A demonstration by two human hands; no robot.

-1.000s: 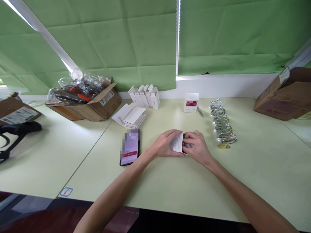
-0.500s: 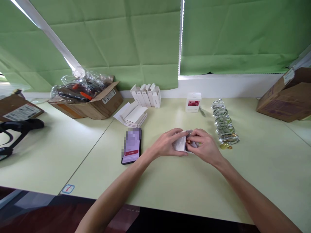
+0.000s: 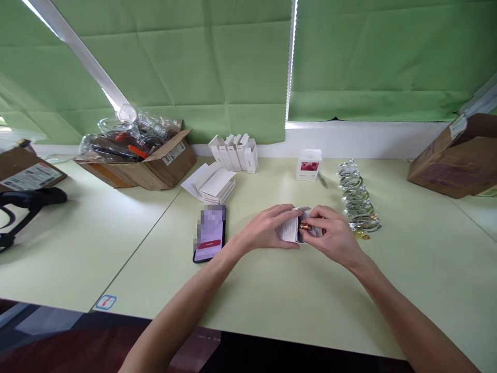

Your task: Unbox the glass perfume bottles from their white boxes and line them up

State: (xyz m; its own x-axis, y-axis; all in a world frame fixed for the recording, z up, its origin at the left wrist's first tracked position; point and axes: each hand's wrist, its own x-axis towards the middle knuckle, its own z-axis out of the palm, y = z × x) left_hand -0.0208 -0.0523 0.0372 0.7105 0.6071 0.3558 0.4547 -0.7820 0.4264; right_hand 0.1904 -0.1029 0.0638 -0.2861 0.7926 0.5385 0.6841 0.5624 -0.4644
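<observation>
At the far left of the pale table [image 3: 279,295], a black curved frame [image 3: 48,196] sits in front of a labelled cardboard box [image 3: 33,175]. Next, a blue-edged sticker [image 3: 106,302] marks the table's near edge, and farther back a cardboard carton [image 3: 151,175] brims with plastic-wrapped items [image 3: 124,140]. Then come a small pile of flattened white cartons [image 3: 213,187], a smartphone [image 3: 210,235] lying face up nearer the person, and a row of slim white boxes [image 3: 235,155] standing near the wall.

In the middle, the left hand [image 3: 267,228] grips a small white carton [image 3: 288,231] from its left side, fingers above and thumb below. At the carton's open right end is a shiny amber-coloured piece [image 3: 306,226] — the right hand [image 3: 334,233] pinches it between thumb and fingertips.

Behind the hands stands a white box with a red picture [image 3: 308,171], a thin greenish stick [image 3: 322,180] just beside it. Farther right runs a line of silvery packets [image 3: 355,197] with yellow pieces [image 3: 363,235] at its near end — then a brown carton [image 3: 452,160] by the wall.
</observation>
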